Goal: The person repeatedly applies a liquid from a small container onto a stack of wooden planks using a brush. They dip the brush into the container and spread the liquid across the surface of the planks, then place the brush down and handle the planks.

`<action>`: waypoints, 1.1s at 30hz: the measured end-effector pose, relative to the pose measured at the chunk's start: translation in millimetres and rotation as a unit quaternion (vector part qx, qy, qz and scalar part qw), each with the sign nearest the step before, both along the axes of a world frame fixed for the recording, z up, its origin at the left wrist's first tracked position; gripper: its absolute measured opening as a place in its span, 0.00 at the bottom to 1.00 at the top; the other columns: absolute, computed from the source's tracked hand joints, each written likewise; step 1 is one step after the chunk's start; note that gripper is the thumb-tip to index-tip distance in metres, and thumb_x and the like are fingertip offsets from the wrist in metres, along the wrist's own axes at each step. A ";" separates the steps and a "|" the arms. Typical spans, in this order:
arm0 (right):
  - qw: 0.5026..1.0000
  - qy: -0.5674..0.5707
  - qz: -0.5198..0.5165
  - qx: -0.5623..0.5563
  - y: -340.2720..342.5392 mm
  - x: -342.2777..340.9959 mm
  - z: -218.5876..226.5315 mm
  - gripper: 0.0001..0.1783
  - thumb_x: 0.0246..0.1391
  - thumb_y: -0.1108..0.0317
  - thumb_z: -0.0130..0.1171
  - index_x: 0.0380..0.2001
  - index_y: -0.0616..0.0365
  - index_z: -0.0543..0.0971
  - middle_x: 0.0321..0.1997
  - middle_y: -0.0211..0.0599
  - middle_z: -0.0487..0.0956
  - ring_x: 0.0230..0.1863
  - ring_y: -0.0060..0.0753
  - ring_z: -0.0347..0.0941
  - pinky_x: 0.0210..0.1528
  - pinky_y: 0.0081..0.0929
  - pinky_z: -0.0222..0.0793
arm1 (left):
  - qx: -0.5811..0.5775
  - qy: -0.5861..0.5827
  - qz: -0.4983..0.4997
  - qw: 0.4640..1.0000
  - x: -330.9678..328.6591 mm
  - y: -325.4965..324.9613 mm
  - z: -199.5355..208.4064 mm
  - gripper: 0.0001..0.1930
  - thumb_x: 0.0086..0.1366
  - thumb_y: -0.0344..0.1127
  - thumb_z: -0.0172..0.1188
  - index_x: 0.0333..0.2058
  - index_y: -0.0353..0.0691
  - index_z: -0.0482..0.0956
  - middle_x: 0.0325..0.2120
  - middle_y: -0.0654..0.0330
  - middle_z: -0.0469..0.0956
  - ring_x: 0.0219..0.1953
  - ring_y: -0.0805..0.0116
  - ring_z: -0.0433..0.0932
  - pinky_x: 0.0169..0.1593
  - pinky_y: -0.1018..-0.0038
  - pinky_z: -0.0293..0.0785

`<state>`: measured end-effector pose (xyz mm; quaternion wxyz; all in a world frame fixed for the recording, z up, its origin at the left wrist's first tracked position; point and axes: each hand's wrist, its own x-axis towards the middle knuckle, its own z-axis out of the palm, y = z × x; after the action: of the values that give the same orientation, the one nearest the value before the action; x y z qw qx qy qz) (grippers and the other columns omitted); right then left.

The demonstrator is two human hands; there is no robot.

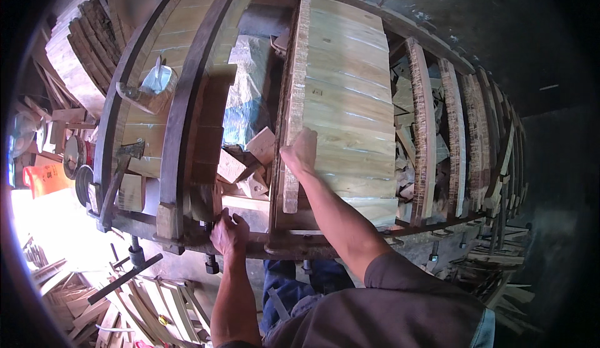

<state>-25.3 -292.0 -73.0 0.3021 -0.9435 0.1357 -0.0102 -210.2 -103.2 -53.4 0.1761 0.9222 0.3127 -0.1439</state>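
A panel of pale wooden boards point(350, 98) lies across the metal frame, white glue-like streaks along its joints. Along its left side runs a rough-edged wooden batten point(299, 66). My right hand point(300, 151) is closed over this batten, fingers curled at its edge. Lower left, my left hand point(230, 232) is at the frame's front rail point(256, 248), beside a clamp screw point(207, 226). Its fingers are bent; what they hold, if anything, is hidden. Dark clamping bars point(203, 60) press on another board panel point(178, 35) to the left.
A hammer point(125, 160) and a glue container point(156, 80) with a brush rest on the left panel. Offcuts point(250, 166) and a plastic-wrapped bundle point(247, 85) fill the gap. More battens point(425, 129) stand at right. Wooden strips point(165, 304) are piled below.
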 end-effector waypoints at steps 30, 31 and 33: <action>0.999 0.002 0.005 0.041 7.7 -22.6 5.9 0.48 0.40 0.75 0.60 0.65 0.67 0.51 0.50 0.63 0.65 0.51 0.63 0.66 0.57 0.49 0.63 | 0.024 -0.048 -0.009 0.999 -1.4 -3.3 -6.9 0.18 0.58 0.40 0.55 0.47 0.46 0.81 0.36 0.46 0.83 0.39 0.46 0.82 0.45 0.55 0.76; 0.999 0.008 0.003 0.042 6.9 -22.4 6.5 0.48 0.40 0.74 0.61 0.65 0.67 0.52 0.50 0.63 0.66 0.51 0.63 0.66 0.58 0.49 0.63 | 0.024 -0.044 -0.007 0.999 0.1 -5.0 -6.2 0.18 0.58 0.40 0.55 0.47 0.46 0.81 0.36 0.46 0.83 0.39 0.46 0.82 0.45 0.55 0.76; 0.999 0.019 0.001 0.044 7.7 -23.5 5.3 0.48 0.40 0.72 0.63 0.65 0.67 0.52 0.51 0.63 0.66 0.52 0.63 0.66 0.58 0.49 0.64 | 0.024 -0.034 -0.003 0.999 0.9 -5.4 -2.0 0.19 0.58 0.41 0.55 0.47 0.46 0.81 0.36 0.46 0.83 0.40 0.46 0.81 0.45 0.55 0.76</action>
<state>-48.8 -284.2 -67.7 0.3405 -0.9295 0.1408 0.0145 -209.4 -108.5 -55.4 0.1636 0.9314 0.3075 -0.1058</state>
